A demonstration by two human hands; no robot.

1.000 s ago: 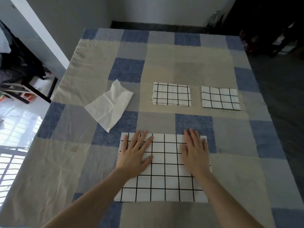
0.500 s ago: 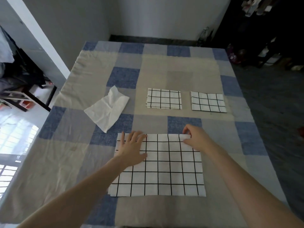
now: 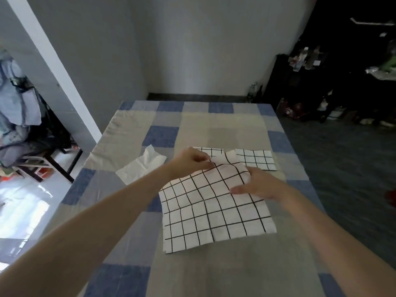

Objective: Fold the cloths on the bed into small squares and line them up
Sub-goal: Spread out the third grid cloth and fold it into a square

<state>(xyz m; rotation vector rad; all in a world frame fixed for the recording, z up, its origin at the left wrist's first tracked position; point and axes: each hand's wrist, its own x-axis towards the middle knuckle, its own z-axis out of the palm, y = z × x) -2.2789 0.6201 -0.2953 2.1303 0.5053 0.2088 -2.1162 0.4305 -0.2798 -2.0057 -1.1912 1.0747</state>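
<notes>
The checked cloth (image 3: 214,211) lies on the bed (image 3: 132,243), near the plain white cloth (image 3: 141,166). It looks soft, light and floppy. The left hand (image 3: 190,160) and the right hand (image 3: 259,185) pinch its far edge with their fingers. Corners are best to hold.

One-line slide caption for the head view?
Both hands, left hand and right hand, lift the grid cloth's far edge off the bed.

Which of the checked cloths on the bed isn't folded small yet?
The large checked cloth nearest the camera, gripped by both hands; the two behind are small folded squares.
</notes>
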